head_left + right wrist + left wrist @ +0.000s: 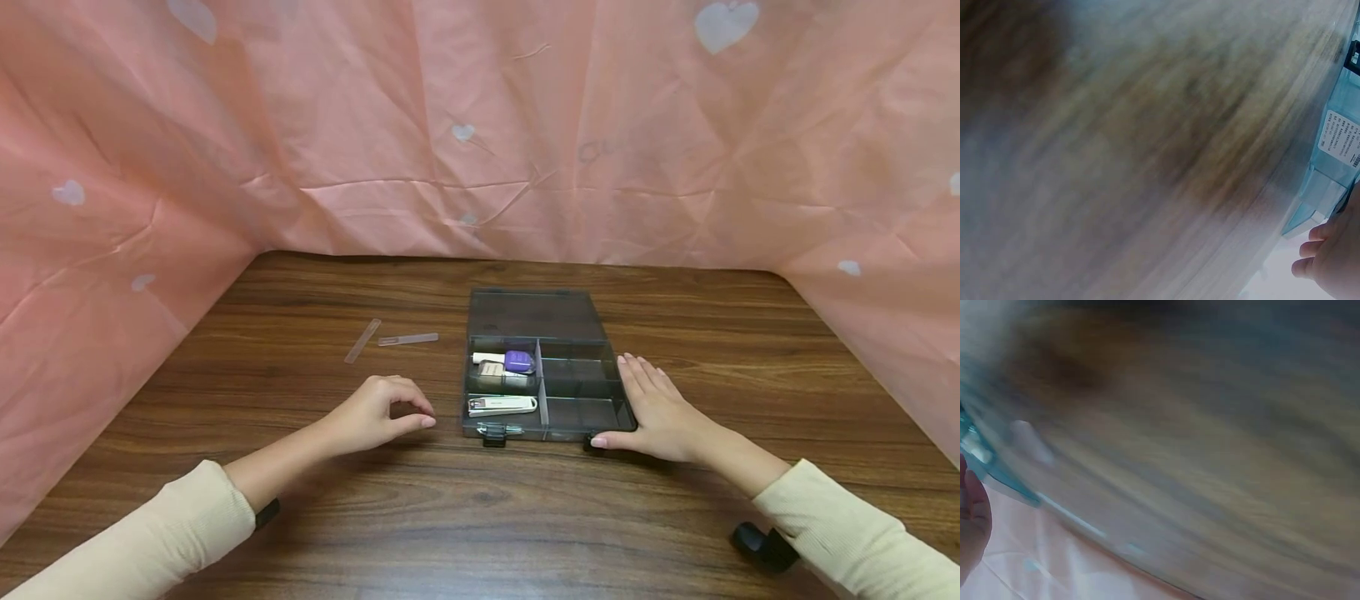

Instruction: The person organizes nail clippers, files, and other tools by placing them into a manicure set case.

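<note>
A dark see-through compartment box (pixel 581 412) lies on the table with its lid (pixel 532 312) folded back. In its left compartments are a purple nail polish bottle (pixel 519 361), a second, pale bottle (pixel 501 378) and a silver nail clipper (pixel 502 405). My right hand (pixel 663 417) rests along the box's right side, fingers stretched out, thumb by the front latch. Just left of the box, my left hand (pixel 378 414) is loosely bent with nothing in it. The left wrist view catches only part of that hand (pixel 974 519); the right wrist view shows several fingertips (pixel 1313 250) beside the box.
Two clear strips, one slanted (pixel 363 341) and one nearly level (pixel 408 339), lie on the wooden table (pixel 420 517) left of the box. Pink cloth (pixel 525 217) with pale hearts hangs round the back and sides. A white label (pixel 1340 139) shows on the box.
</note>
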`<control>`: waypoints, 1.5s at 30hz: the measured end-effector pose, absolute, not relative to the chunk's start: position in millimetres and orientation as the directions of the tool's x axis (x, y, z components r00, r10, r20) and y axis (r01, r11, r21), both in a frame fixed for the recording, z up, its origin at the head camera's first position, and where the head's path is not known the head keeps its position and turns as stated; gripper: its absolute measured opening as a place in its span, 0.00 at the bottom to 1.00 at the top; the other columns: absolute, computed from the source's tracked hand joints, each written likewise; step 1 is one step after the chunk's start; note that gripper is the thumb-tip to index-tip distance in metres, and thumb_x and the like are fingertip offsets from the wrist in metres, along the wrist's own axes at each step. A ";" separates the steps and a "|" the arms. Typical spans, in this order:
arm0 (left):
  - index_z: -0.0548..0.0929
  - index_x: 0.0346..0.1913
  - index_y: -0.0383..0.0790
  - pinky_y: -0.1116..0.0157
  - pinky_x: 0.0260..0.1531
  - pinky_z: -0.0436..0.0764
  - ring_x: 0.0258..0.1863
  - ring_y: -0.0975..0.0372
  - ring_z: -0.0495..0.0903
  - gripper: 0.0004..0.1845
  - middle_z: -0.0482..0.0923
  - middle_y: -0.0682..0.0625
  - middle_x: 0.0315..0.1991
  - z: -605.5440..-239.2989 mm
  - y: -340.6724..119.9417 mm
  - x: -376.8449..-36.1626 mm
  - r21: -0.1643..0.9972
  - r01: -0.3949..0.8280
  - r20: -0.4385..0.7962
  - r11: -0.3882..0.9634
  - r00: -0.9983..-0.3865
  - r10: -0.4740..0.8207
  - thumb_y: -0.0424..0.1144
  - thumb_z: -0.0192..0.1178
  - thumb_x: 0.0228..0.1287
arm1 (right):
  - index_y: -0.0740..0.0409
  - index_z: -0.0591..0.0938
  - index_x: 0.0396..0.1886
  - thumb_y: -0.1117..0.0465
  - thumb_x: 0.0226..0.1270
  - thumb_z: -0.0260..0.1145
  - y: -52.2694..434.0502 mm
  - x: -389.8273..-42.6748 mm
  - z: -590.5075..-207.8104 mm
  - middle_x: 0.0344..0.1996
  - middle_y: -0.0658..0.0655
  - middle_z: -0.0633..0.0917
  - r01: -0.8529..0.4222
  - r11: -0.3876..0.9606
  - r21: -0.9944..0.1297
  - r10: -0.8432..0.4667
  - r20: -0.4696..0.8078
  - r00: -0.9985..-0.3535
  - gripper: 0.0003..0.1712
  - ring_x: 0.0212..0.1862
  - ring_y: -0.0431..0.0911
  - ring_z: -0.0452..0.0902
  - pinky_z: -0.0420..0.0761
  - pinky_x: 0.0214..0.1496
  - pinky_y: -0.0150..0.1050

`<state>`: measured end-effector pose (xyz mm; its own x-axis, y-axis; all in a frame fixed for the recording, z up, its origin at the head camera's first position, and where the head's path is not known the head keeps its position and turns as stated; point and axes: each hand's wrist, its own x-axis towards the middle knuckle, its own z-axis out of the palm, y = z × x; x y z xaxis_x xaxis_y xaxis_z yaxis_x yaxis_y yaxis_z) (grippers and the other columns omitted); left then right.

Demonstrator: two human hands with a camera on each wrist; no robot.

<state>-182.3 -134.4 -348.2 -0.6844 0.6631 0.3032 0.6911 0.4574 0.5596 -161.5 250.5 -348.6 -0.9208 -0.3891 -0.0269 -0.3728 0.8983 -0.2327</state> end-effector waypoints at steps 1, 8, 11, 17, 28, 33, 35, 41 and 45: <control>0.86 0.34 0.42 0.68 0.32 0.77 0.36 0.66 0.79 0.04 0.84 0.55 0.33 -349.7 -139.7 -182.1 0.564 0.684 0.292 0.463 -0.689 0.663 0.39 0.64 0.57 | 0.77 0.47 0.69 0.28 0.49 0.62 250.4 -161.5 -348.5 0.69 0.76 0.49 -0.374 0.898 -0.232 -0.390 -0.028 -0.920 0.68 0.71 0.67 0.43 0.47 0.69 0.63; 0.86 0.36 0.43 0.69 0.33 0.77 0.37 0.67 0.79 0.06 0.83 0.54 0.35 -354.8 -172.8 -180.3 0.595 0.635 0.223 0.493 -0.720 0.657 0.41 0.63 0.59 | 0.77 0.47 0.69 0.28 0.49 0.62 250.9 -162.2 -348.9 0.69 0.76 0.49 -0.369 0.899 -0.235 -0.387 -0.037 -0.921 0.68 0.71 0.67 0.43 0.47 0.68 0.63; 0.86 0.36 0.42 0.68 0.35 0.78 0.37 0.67 0.79 0.06 0.83 0.53 0.35 -354.3 -183.3 -179.6 0.593 0.632 0.222 0.499 -0.724 0.654 0.40 0.63 0.59 | 0.77 0.47 0.69 0.28 0.49 0.62 251.4 -162.0 -348.8 0.69 0.76 0.49 -0.366 0.902 -0.231 -0.383 -0.036 -0.923 0.68 0.70 0.68 0.43 0.47 0.68 0.63; 0.85 0.37 0.41 0.67 0.38 0.80 0.39 0.69 0.78 0.05 0.83 0.52 0.36 -355.4 -200.7 -178.8 0.575 0.635 0.209 0.516 -0.723 0.658 0.37 0.63 0.59 | 0.77 0.47 0.68 0.28 0.49 0.62 251.3 -162.3 -349.7 0.69 0.76 0.49 -0.368 0.901 -0.231 -0.386 -0.035 -0.922 0.68 0.70 0.68 0.43 0.47 0.68 0.63; 0.85 0.38 0.42 0.69 0.37 0.77 0.39 0.71 0.75 0.06 0.80 0.53 0.36 -362.0 -214.9 -178.7 0.574 0.639 0.179 0.511 -0.708 0.683 0.37 0.62 0.59 | 0.77 0.47 0.69 0.28 0.49 0.62 251.8 -162.3 -350.4 0.69 0.76 0.49 -0.372 0.897 -0.240 -0.390 -0.033 -0.920 0.68 0.71 0.68 0.42 0.47 0.69 0.63; 0.85 0.38 0.42 0.70 0.35 0.76 0.38 0.72 0.74 0.06 0.79 0.53 0.36 -361.1 -219.8 -177.5 0.581 0.631 0.173 0.514 -0.713 0.679 0.36 0.63 0.59 | 0.77 0.47 0.68 0.29 0.50 0.62 251.4 -162.0 -349.6 0.69 0.76 0.49 -0.374 0.895 -0.242 -0.394 -0.035 -0.919 0.67 0.71 0.68 0.42 0.47 0.69 0.63; 0.85 0.38 0.42 0.70 0.35 0.76 0.38 0.72 0.74 0.06 0.79 0.53 0.36 -361.6 -222.1 -177.6 0.582 0.630 0.176 0.514 -0.715 0.677 0.36 0.63 0.59 | 0.77 0.47 0.68 0.29 0.50 0.62 251.3 -162.0 -349.5 0.69 0.76 0.49 -0.375 0.895 -0.242 -0.394 -0.036 -0.918 0.67 0.71 0.68 0.42 0.47 0.69 0.63; 0.85 0.39 0.42 0.71 0.35 0.75 0.38 0.71 0.73 0.07 0.79 0.53 0.36 -364.5 -226.3 -179.6 0.571 0.655 0.198 0.495 -0.696 0.691 0.36 0.63 0.58 | 0.77 0.47 0.69 0.29 0.50 0.62 251.6 -161.6 -349.1 0.69 0.76 0.49 -0.381 0.893 -0.238 -0.399 -0.030 -0.917 0.67 0.71 0.68 0.43 0.47 0.68 0.63; 0.85 0.40 0.44 0.70 0.34 0.73 0.39 0.72 0.71 0.07 0.78 0.54 0.37 -364.8 -226.3 -180.9 0.556 0.665 0.186 0.499 -0.684 0.705 0.37 0.64 0.57 | 0.77 0.47 0.69 0.29 0.49 0.62 251.0 -161.0 -348.5 0.69 0.76 0.49 -0.377 0.895 -0.239 -0.395 -0.028 -0.918 0.68 0.70 0.68 0.43 0.48 0.68 0.63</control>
<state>-180.9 -226.3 -364.8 -0.6841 0.7052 0.1862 0.6653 0.4987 0.5556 -161.0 251.0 -348.5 -0.9185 -0.3945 -0.0279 -0.3771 0.8947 -0.2394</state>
